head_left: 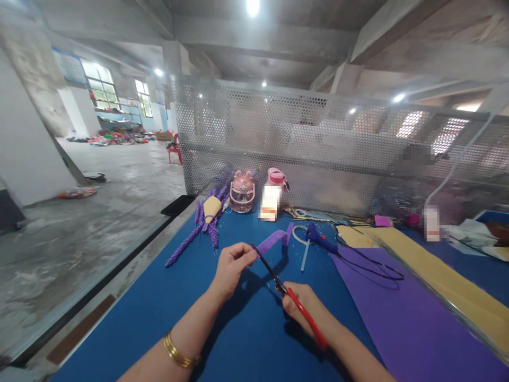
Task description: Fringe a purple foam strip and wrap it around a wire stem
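My left hand (234, 265) pinches one end of a purple strip (274, 240) between thumb and fingers. The strip curls away over the blue table, its far end folded upward. My right hand (304, 302) is closed around red-handled scissors (304, 313). Their dark blades point up and left, with the tips beside my left fingertips at the strip's end. Whether the blades are parted there is hard to make out. Beyond the strip lie a ring of tape (296, 233) and a blue glue gun (324, 241) with a pale glue stick (305, 255).
Purple flower stems with a yellow wrap (212, 208) lie at the left. A pink clear-fronted container (242, 192) and a pink bottle (276, 175) stand by the perforated metal screen (338, 143). Purple sheet (397, 302) and yellow sheets (433, 270) cover the right; a black cord (374, 267) loops over.
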Tool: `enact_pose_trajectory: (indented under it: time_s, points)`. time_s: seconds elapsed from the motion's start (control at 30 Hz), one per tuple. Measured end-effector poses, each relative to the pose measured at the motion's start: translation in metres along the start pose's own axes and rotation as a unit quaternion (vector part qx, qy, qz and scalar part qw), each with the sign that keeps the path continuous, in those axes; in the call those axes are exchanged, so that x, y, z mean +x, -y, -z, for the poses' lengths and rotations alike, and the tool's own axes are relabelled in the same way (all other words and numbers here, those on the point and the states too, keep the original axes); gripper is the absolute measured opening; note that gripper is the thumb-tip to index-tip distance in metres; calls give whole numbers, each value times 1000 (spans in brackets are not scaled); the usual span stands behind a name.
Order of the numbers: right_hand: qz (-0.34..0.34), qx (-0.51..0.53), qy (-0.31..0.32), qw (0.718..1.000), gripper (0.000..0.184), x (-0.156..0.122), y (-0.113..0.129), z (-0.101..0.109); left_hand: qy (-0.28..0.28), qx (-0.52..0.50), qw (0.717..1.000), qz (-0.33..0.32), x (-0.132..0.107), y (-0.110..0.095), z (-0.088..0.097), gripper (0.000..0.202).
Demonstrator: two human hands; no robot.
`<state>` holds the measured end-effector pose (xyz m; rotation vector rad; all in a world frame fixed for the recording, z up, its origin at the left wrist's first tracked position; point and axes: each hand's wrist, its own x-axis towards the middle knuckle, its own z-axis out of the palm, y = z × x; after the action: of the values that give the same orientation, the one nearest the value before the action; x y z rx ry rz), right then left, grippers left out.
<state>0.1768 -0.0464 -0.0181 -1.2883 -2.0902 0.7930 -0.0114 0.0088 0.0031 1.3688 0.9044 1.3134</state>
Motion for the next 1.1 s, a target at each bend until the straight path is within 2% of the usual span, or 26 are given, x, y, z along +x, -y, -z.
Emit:
enact_pose_trajectory:
  time_s: [0.23,0.7,1.1]
  points:
    - [-6,46,33,998,62,-3,9,6,-1,11,1000,1,-2,-5,-2,24]
    - [-22,51,17,998,58,-5,11,1,8,4,1000,-13,-2,-4,-2,23]
    - [-30,61,18,997,58,-5,13,2,15,-24,1000,2,-1,1,-2,22]
